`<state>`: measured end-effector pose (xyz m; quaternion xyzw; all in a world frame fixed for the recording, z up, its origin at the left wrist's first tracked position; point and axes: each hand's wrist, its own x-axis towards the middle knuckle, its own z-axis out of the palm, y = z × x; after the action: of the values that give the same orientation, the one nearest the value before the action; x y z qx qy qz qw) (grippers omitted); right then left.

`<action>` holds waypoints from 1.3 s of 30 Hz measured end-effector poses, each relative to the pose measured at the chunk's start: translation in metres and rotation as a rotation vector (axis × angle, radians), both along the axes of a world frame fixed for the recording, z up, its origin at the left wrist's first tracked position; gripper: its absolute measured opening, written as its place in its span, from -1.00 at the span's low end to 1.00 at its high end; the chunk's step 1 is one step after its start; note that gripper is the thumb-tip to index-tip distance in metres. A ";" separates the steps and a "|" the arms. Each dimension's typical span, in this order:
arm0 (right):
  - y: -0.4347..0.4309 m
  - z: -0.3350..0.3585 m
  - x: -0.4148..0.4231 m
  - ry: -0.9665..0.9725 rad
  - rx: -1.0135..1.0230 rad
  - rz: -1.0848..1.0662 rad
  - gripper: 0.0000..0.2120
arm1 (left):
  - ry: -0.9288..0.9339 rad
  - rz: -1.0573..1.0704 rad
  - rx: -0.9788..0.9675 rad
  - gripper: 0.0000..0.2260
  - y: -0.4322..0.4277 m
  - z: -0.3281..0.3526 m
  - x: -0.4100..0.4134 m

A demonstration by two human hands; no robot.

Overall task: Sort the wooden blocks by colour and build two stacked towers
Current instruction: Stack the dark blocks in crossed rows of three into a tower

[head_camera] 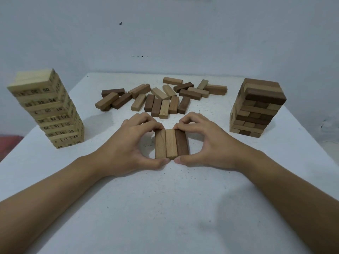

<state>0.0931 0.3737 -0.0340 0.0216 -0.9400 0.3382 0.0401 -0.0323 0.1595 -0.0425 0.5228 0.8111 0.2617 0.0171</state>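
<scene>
L hand (126,145), R hand (209,142) pinch 3-block row (171,143) on table (165,208).

Plain indoor room, likely a home. A white, speckled tabletop (165,198) stands before a pale wall (183,33); wooden game blocks (164,109) lie on it.

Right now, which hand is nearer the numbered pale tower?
Left. The left hand sits right of the numbered pale tower; the right hand is farther off, across the three-block row.
</scene>
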 end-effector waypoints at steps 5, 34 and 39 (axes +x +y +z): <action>-0.005 0.011 0.013 0.159 -0.005 0.006 -0.42 | 0.073 -0.051 0.133 -0.32 -0.001 0.008 0.005; 0.132 0.121 0.069 0.216 0.200 -0.330 -0.38 | 0.049 -0.394 0.174 -0.51 0.188 0.119 0.001; 0.145 0.114 0.067 0.127 0.173 -0.366 -0.42 | -0.048 -0.385 0.067 -0.48 0.203 0.114 -0.001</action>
<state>0.1602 0.5185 0.0797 -0.1249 -0.9493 0.2414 0.1582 -0.0334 0.3621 0.0712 0.6619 0.6865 0.2931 0.0688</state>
